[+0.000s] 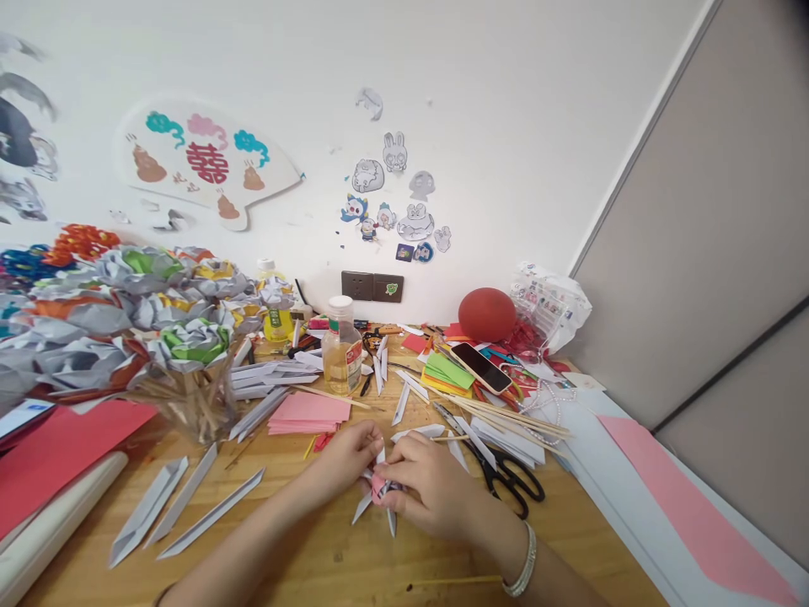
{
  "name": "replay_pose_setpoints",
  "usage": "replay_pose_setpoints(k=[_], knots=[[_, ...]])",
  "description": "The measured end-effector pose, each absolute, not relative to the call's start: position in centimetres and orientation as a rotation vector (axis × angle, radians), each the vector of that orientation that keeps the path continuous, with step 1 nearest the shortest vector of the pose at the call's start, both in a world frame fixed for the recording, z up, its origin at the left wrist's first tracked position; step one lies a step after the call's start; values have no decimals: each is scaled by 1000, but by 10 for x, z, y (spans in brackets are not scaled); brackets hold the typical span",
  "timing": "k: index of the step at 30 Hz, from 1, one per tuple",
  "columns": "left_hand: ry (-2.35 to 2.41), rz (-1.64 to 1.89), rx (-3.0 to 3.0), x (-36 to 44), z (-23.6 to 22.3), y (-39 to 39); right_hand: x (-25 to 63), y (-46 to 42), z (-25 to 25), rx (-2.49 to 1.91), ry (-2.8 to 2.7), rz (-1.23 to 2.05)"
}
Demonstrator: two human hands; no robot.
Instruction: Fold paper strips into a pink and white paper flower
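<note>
Both hands meet low over the wooden table around a paper flower, whose pink centre and pointed white petals stick out below the fingers. My left hand is closed, its fingertips pinching the upper side of the flower beside a white folded strip. My right hand, with a bracelet at the wrist, curls over the flower's right side, thumb and fingers pressed on it. Much of the flower is hidden by the fingers. Just behind lie pink paper squares, and to the right black-handled scissors partly under folded white strips.
Folded white paper strips lie at left, near a jar of finished paper flowers. A glue bottle stands behind the hands. Thin wooden sticks, a phone, green paper and a red balloon are at right.
</note>
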State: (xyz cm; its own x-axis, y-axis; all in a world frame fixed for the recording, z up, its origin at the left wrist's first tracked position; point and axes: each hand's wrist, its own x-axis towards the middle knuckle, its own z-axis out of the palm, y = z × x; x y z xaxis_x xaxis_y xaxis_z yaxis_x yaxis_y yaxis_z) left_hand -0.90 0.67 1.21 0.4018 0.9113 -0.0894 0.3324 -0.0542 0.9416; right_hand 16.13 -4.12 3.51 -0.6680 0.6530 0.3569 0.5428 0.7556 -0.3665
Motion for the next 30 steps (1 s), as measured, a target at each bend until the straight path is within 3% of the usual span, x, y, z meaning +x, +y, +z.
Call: replay_pose_setpoints(k=[11, 14, 19, 23, 30], knots=[[1087, 851, 1605, -8, 14, 10, 170, -35, 41, -755, -2315, 299], [1058, 960, 1564, -9, 16, 10, 178, -32, 48, -847, -2008, 351], [1016, 1151, 1491, -6, 24, 5, 182, -17, 36, -1162, -1401, 721], [991, 1203, 1415, -2, 22, 4, 172, -9, 16, -1048, -1293, 1130], [884, 1066, 1401, 4, 11, 4, 171, -6, 15, -1043, -1178, 1141]])
